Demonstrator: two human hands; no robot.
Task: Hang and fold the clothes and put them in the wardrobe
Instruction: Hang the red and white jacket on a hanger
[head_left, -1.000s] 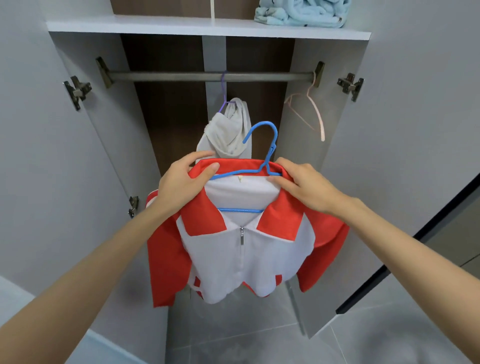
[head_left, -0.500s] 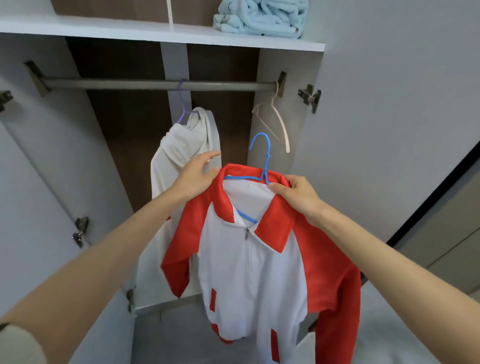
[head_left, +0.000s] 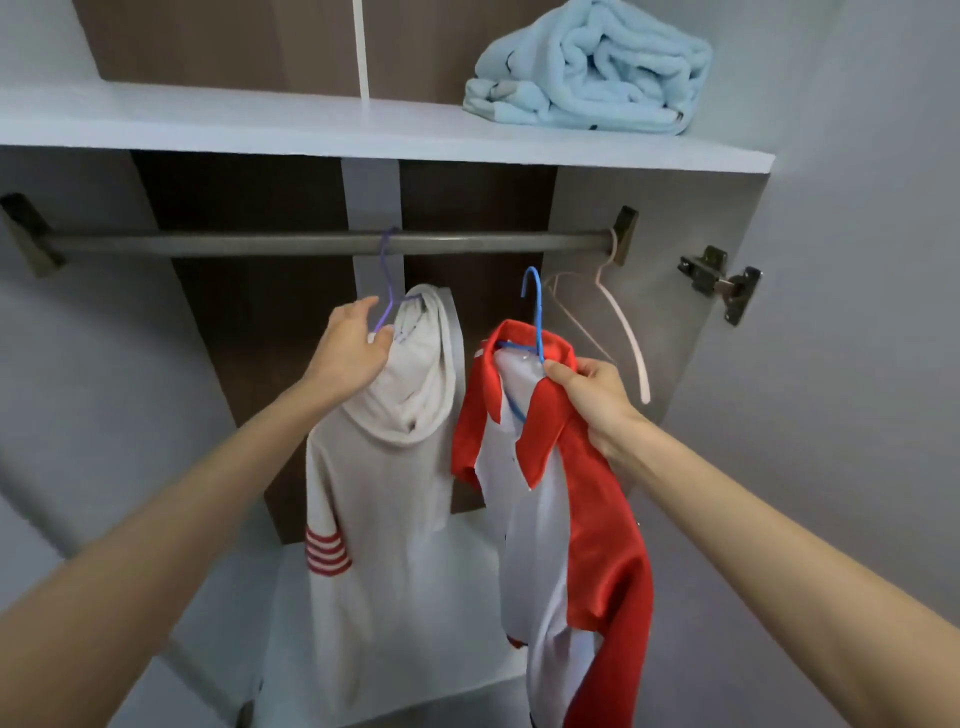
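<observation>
A red and white zip jacket (head_left: 561, 499) hangs on a blue hanger (head_left: 535, 306) that my right hand (head_left: 592, 400) grips at the collar, its hook just below the grey rail (head_left: 260, 243). To its left a white hoodie (head_left: 384, 457) with red sleeve stripes hangs from the rail on a purple hanger (head_left: 387, 280). My left hand (head_left: 353, 348) holds the top of that hoodie beside the purple hanger's neck.
An empty pink hanger (head_left: 623, 322) hangs at the rail's right end. A folded light blue towel (head_left: 587, 73) lies on the white shelf (head_left: 260, 130) above. The open right door carries a metal hinge (head_left: 722, 283).
My left hand let go of the jacket and moved to the white hoodie. My right hand alone carried the jacket up and into the wardrobe, nearer the rail.
</observation>
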